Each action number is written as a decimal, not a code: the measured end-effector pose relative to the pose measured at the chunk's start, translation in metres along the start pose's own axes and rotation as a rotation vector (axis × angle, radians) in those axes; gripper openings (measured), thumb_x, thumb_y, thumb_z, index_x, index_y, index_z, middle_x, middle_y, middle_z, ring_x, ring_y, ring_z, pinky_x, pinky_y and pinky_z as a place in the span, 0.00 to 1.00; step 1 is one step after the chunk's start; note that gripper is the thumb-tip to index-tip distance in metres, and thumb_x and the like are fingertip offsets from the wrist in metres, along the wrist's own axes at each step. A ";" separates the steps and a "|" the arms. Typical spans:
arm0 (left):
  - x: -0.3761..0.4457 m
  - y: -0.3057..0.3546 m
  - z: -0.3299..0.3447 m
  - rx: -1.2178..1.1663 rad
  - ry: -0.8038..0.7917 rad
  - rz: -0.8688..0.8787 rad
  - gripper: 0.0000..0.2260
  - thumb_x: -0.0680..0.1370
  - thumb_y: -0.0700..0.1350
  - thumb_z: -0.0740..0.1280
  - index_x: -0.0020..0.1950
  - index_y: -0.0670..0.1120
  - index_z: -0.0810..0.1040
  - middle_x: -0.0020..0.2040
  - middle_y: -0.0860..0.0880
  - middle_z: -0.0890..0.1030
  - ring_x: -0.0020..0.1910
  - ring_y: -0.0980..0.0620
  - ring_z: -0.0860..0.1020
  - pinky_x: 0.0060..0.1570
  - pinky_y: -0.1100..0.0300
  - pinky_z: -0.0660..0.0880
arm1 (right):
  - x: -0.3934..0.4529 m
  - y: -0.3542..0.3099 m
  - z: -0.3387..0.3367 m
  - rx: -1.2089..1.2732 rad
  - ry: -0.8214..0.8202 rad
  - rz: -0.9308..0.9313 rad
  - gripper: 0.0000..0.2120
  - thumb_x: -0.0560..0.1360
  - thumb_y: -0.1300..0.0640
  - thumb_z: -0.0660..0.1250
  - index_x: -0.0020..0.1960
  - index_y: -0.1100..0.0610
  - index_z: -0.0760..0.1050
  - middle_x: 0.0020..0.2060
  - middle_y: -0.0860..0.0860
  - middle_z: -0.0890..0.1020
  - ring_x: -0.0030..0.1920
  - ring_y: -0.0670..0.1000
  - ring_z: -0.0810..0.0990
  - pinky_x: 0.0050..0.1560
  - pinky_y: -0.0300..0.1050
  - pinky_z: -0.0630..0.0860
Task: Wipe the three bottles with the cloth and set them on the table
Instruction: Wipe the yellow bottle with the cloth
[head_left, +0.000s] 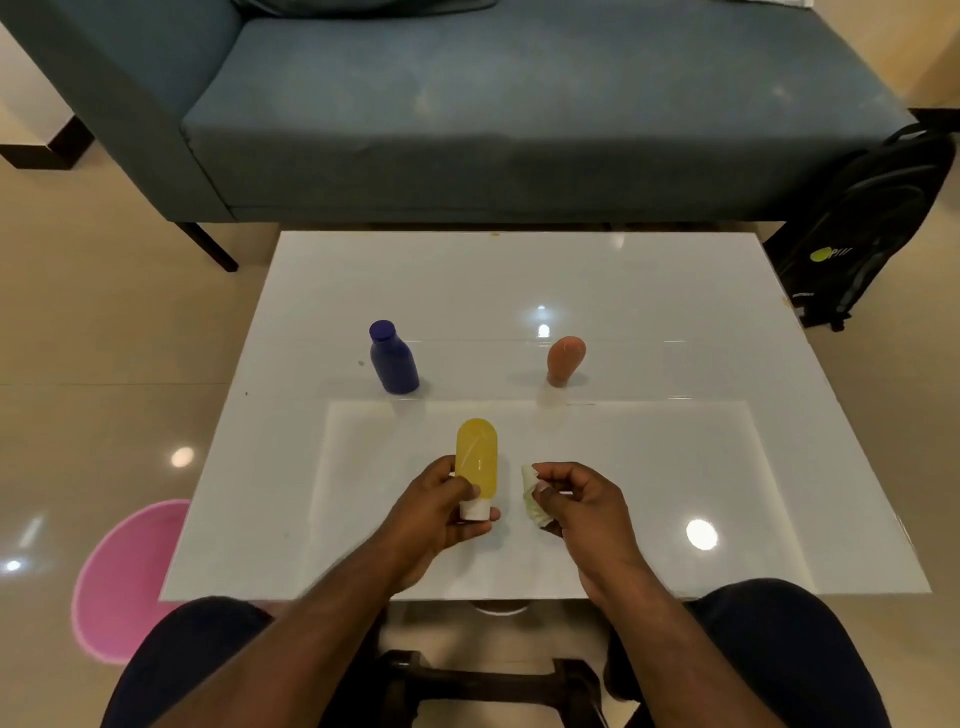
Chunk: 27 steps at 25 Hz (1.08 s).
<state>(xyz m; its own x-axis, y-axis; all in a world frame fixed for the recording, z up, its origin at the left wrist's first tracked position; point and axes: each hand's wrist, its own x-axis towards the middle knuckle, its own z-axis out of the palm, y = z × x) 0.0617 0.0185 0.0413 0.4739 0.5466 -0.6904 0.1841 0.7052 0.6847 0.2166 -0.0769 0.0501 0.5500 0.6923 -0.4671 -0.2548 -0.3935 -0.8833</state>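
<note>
Yellow bottle (477, 462) sits in the left hand (441, 512), cap (474, 510) toward the person and rounded end pointing away; the grip is curled round its lower part, thumb on the body just above the white cap. Just beside it, apart by a narrow gap, the right hand (582, 506) pinches a bunched pale cloth (532, 493) between thumb and fingertips, cloth and bottle not touching. Both hands hover over the near middle of the white glossy tabletop (675, 441), with bare surface to either side and out to the left and right edges. Farther back the blue bottle (393, 358) stands upright left of centre, and the orange bottle (565, 359) stands cap-down right of centre, well apart from each other and well inside the far edge. Beyond that edge is a grey-blue sofa (467, 130). A black backpack (862, 228) leans near the far right corner; a pink mat (124, 582) lies on the floor by the near left corner.
</note>
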 end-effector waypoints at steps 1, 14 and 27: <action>-0.014 -0.004 0.003 0.008 -0.028 -0.008 0.16 0.83 0.37 0.60 0.70 0.46 0.71 0.64 0.39 0.78 0.54 0.39 0.85 0.52 0.50 0.82 | -0.007 -0.002 0.002 -0.019 -0.016 -0.032 0.09 0.75 0.65 0.69 0.48 0.52 0.81 0.44 0.51 0.84 0.46 0.51 0.83 0.41 0.42 0.80; -0.119 -0.032 0.024 -0.244 0.053 0.060 0.31 0.82 0.66 0.53 0.65 0.41 0.76 0.39 0.41 0.82 0.27 0.47 0.77 0.23 0.61 0.71 | -0.110 -0.027 0.013 -0.418 -0.092 -0.446 0.06 0.75 0.56 0.69 0.50 0.46 0.80 0.46 0.40 0.82 0.48 0.38 0.78 0.47 0.32 0.76; -0.129 -0.043 0.022 -0.470 -0.027 0.068 0.26 0.82 0.63 0.56 0.60 0.44 0.81 0.44 0.40 0.86 0.37 0.44 0.84 0.31 0.54 0.79 | -0.142 -0.020 0.049 -1.001 -0.116 -0.784 0.14 0.76 0.57 0.65 0.61 0.53 0.77 0.56 0.47 0.75 0.57 0.47 0.72 0.59 0.37 0.71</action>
<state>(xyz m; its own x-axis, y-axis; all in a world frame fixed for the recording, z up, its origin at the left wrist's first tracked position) 0.0118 -0.0926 0.1062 0.4950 0.5906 -0.6373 -0.2545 0.7998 0.5436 0.1051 -0.1377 0.1317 0.1956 0.9735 0.1180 0.8411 -0.1047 -0.5306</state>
